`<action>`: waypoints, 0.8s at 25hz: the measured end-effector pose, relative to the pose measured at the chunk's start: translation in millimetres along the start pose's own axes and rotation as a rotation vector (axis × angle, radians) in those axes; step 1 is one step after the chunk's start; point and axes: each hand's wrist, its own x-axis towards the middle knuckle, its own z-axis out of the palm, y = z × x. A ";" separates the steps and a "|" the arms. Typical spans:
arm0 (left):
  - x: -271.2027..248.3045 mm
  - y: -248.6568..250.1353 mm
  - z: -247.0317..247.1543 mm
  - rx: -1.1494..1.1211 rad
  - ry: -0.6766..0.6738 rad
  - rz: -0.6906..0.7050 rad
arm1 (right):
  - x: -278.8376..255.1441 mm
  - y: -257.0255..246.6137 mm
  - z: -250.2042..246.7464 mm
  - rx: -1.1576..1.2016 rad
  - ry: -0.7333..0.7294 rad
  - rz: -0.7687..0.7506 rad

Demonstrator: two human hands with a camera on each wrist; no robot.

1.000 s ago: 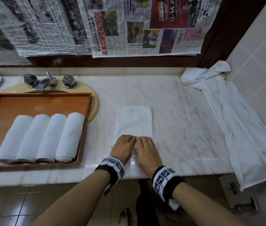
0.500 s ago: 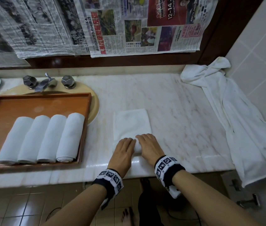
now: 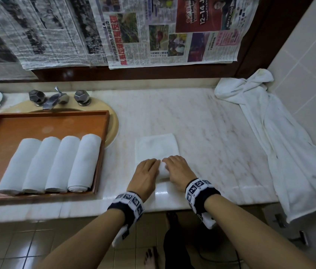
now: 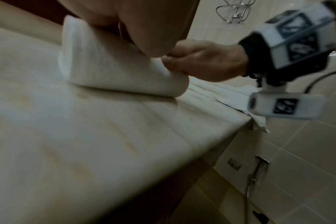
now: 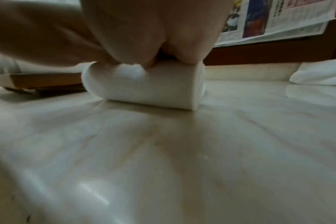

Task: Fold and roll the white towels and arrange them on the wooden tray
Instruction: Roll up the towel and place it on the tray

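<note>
Roll on folded towel (image 3: 157, 146) thicker than second ago, advanced away from bench (image 3: 211, 133) front edge. Left hand (image 3: 145, 176), right hand (image 3: 179, 171) curled over roll, gripping it. Flat length shorter; rolling roughly half done. Wooden tray (image 3: 42, 121) at bench left end holds four rolled towels (image 3: 50, 164).

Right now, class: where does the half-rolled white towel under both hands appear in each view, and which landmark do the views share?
Head: half-rolled white towel at lower centre, between both hands.
Left wrist: upper left, under the fingers.
Right wrist: upper centre, under the fingers.
Shared landmark: pale marble counter.
</note>
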 end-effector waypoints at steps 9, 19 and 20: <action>9.7 -13.2 -5.9 0.043 -0.130 0.010 | -4.8 -18.9 -7.4 -0.052 0.107 0.034; 21.9 -2.1 -9.8 0.121 -0.084 -0.074 | 5.8 -20.4 11.1 -0.333 -0.113 0.090; 15.4 1.2 -3.7 0.161 -0.090 -0.077 | 15.5 -18.2 4.0 -0.327 -0.154 0.078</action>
